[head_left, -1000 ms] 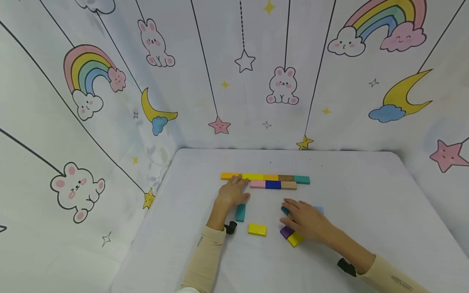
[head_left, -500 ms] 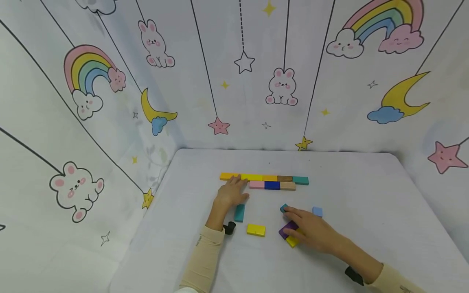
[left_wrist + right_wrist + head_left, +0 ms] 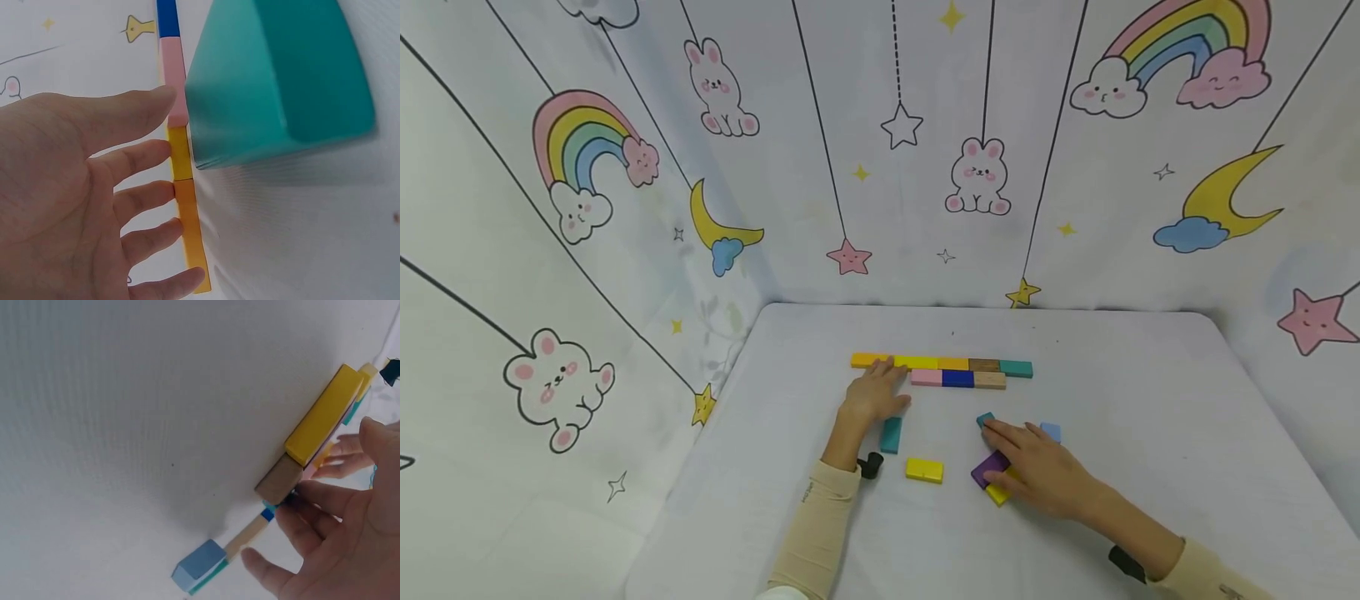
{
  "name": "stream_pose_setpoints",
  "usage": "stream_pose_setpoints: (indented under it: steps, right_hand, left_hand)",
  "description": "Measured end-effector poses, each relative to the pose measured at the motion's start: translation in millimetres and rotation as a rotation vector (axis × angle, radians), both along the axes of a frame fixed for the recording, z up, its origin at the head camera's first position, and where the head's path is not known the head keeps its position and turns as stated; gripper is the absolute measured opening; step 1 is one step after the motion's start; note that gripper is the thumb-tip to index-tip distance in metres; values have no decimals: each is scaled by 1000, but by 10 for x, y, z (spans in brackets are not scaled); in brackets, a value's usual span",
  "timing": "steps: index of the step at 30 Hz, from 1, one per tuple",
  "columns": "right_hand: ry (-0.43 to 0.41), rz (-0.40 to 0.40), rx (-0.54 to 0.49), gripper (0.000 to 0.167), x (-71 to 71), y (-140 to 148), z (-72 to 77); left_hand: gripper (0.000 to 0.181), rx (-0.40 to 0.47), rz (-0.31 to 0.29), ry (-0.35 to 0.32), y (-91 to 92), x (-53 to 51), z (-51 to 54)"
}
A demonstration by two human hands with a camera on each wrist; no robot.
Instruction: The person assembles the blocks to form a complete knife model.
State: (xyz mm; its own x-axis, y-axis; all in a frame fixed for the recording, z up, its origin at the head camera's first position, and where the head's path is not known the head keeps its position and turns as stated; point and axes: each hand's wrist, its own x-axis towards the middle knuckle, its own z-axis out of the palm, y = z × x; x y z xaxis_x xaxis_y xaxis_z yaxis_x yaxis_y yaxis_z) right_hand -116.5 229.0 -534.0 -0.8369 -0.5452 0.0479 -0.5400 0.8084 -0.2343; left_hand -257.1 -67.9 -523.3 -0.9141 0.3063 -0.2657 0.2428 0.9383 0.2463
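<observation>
The right hand (image 3: 1045,471) is spread rather than pinching: its fingers lie extended and apart in a loose fan, with the thumb held away from them. One fingertip lies on a small teal block (image 3: 985,418), only a corner of which shows past the finger. The thumb reaches over a purple block (image 3: 989,470), which sits against a yellow block (image 3: 997,495) mostly covered by the hand. A brown block (image 3: 279,479), hidden from the head camera, appears in the right wrist view end to end with that yellow one, just beside the fingertips; whether they touch it is hard to tell. A light blue block (image 3: 1051,432) lies just beyond the knuckles, partly covered.

The left hand (image 3: 874,396) is spread too, its fingertips at the left part of the back row, where an orange block (image 3: 862,360) meets a long yellow strip (image 3: 922,362); the fingers cover part of both. Near its wrist lies a teal bar (image 3: 891,437), cut off by the top edge of the left wrist view.

The back row continues rightward in amber, brown and teal; a shorter pink, dark blue and tan row (image 3: 957,378) lies against its front. A separate yellow piece (image 3: 924,470) rests on the white bench (image 3: 760,433) between the hands.
</observation>
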Motion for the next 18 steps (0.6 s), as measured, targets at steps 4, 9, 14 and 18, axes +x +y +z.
stream_pose_setpoints:
  steps: [4, 9, 14, 18]
  right_hand:
    - [44, -4, 25, 69, -19, 12, -8]
    - [75, -20, 36, 71, -40, 12, -11]
    - [70, -56, 38, 74, -47, -2, -7]
    - [70, -85, 44, 75, -57, -15, -18]
  left_hand:
    - [66, 2, -2, 7, 7, 33, 35]
    - [64, 18, -9, 32, 5, 69, 82]
    - [65, 23, -10, 25, 3, 72, 85]
    - [67, 18, -7, 14, 1, 35, 27]
